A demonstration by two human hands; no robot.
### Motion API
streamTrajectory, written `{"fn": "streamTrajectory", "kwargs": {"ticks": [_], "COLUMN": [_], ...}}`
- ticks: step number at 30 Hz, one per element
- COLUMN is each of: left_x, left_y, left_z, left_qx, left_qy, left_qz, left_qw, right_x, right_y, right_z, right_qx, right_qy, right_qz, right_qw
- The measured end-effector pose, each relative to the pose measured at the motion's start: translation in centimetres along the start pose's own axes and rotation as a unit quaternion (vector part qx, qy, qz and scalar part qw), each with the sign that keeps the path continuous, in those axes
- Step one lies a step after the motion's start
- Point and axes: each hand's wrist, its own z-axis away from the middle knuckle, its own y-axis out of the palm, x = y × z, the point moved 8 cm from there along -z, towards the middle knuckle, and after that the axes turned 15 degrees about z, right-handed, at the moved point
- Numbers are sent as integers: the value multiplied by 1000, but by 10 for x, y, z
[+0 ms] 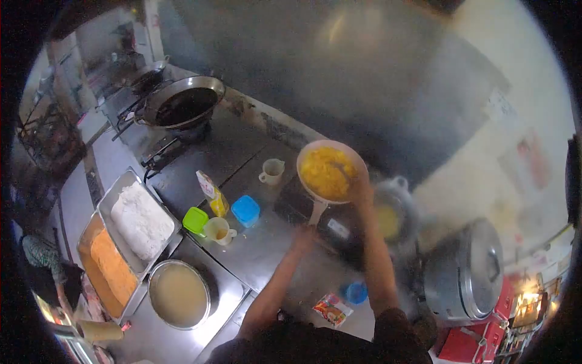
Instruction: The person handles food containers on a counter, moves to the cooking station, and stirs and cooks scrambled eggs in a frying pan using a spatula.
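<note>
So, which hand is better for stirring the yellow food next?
Probably the right hand: it's already beside the yellow food, while the left hand grips the pan handle.

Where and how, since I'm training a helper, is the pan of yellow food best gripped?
Probably by the handle, from the person's side: it sticks out of the round pan toward the person, away from the yellow food, and the left hand is at its end.

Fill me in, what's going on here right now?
The person's left hand grips a pan by its handle. The right hand is at the pan's right side, seemingly with a utensil in the yellow food; its grip is unclear. A large metal pot stands farther right.
</note>
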Motion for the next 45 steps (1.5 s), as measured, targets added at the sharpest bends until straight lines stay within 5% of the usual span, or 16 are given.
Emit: {"fn": "streamTrajectory", "kwargs": {"ticks": [1,8,13,16,17,18,19,21,28,30,31,34,36,40,43,45], "left_x": [14,-112,-86,-102,-95,-93,-90,-65,-129,-94,-80,-106,-104,-96,-101,-102], "left_y": [-5,15,14,7,2,20,23,10,23,13,8,9,7,8,6,10], "left_z": [0,30,33,36,30,41,42,14,31,37,36,32,27,18,29,20], "left_qx": [-60,-22,-94,-28,-13,2,10,35,48,-109,-107,0,-20,-16,-88,12], "left_qy": [-91,-31,-188,-75,162,386,386,137,20,-217,-217,176,55,90,-126,-65], "left_qz": [229,-63,163,-59,-293,-490,-489,-345,-301,53,51,-51,-174,-118,93,-138], "left_qw": [967,997,964,995,942,782,782,928,952,968,969,983,983,989,984,988], "right_x": [-1,21,19,20,19,21,23,12,24,-2,-21,-31,-7,32,7,3], "right_y": [-2,13,-53,-94,-102,-90,-63,-35,-132,-87,-34,51,29,-72,-55,21], "right_z": [-15,23,91,92,91,83,74,64,75,27,-4,-29,18,94,59,19], "right_qx": [-19,-171,93,86,67,64,73,76,69,0,-29,-194,-236,90,62,4], "right_qy": [-22,-227,-164,-99,-45,-39,-58,-73,-51,-81,-96,-143,-154,-33,19,-80], "right_qz": [-2,5,84,91,36,35,60,85,59,7,18,2,-12,62,-43,-6], "right_qw": [1000,959,979,987,996,997,994,991,995,997,995,971,960,993,997,997]}}
